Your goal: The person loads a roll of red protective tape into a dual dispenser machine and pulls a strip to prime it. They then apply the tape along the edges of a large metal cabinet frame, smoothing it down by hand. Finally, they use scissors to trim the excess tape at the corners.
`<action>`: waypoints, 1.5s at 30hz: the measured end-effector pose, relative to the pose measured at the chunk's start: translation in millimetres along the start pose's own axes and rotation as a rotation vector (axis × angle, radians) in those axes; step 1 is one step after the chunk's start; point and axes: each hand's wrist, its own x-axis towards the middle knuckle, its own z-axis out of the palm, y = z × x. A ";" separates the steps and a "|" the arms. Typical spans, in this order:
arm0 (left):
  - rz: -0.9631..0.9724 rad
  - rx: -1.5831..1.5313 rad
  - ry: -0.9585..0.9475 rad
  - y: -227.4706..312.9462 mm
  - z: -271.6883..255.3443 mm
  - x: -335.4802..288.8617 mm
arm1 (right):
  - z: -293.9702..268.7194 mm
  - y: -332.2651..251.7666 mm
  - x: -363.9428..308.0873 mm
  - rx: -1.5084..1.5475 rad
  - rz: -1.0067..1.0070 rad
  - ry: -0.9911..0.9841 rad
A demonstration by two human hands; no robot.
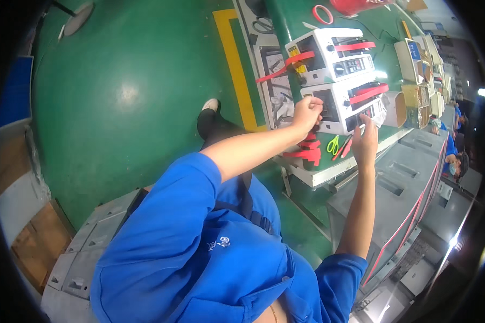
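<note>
At two o'clock on the table (285, 21), the nearer white tape dispenser (338, 111) stood partly hidden by the bunched left hand (308, 114), its grip impossible to tell, and the loosely spread right hand (366, 141).

Yellow stripe (236, 70) on green floor (140, 129), grey boxes (99, 234) at lower left

The floor (129, 91) looks glossy (it shines in patches), the machines (339, 105) smooth, like plastic, the shirt (183, 237) matt cloth.
</note>
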 end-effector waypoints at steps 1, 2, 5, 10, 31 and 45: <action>0.020 0.001 0.012 -1.7 1.3 1.8 | -0.6 -1.0 0.9 -0.008 0.001 -0.024; 0.020 0.003 0.017 -3.6 0.4 1.8 | 0.1 -1.3 0.7 -0.017 0.002 -0.047; 0.031 0.021 0.010 -4.1 4.3 2.2 | -1.4 -2.2 -0.7 0.019 0.047 -0.050; 0.090 0.069 -0.034 -5.4 8.1 0.3 | 9.7 3.1 -12.1 0.082 0.054 0.066; -0.031 0.250 -0.054 10.1 1.8 16.8 | 12.4 -1.2 -11.2 0.262 0.004 0.260; -0.230 0.302 -0.138 19.3 -26.7 5.0 | 6.7 -7.8 -8.3 0.284 0.175 0.234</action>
